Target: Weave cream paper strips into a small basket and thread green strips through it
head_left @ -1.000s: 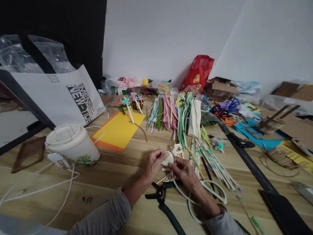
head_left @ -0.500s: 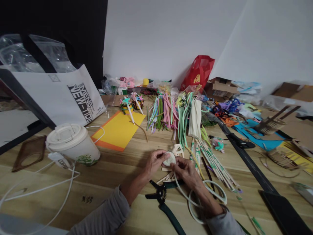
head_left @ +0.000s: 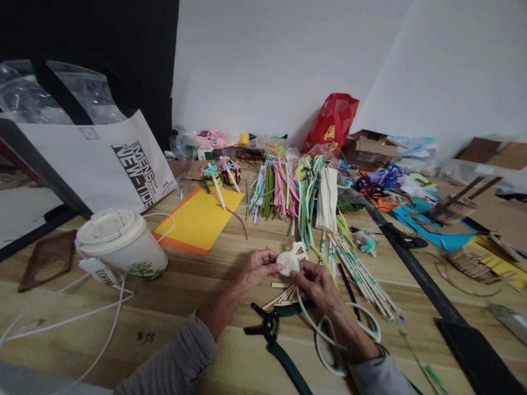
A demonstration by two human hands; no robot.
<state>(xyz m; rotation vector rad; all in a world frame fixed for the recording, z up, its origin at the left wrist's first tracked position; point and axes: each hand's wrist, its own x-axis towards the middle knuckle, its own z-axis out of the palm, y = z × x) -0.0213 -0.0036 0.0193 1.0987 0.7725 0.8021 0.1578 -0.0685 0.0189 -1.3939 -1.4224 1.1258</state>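
My left hand [head_left: 258,269] and my right hand [head_left: 316,289] hold a small white coiled paper disc [head_left: 287,263] between their fingertips, above the wooden table [head_left: 173,323]. A cream curled paper piece [head_left: 298,251] sits against the disc's far edge. A long white paper strip [head_left: 319,329] runs down from my right hand and loops on the table. Short wooden sticks [head_left: 281,296] lie under the gap between my hands. Green-handled pliers [head_left: 269,326] lie just below them, with the jaws toward me.
Bundles of coloured paper strips [head_left: 274,192] and striped paper sticks [head_left: 360,274] lie to the right and ahead. A lidded paper cup [head_left: 121,244] and white cables [head_left: 69,315] are at the left. A yellow-orange card [head_left: 197,222] lies ahead. A black ruler [head_left: 415,269] runs along the right.
The white disc has shifted right and now meets the cream piece. My hands have turned it to face me more fully, and the right hand has drawn slightly back toward me.
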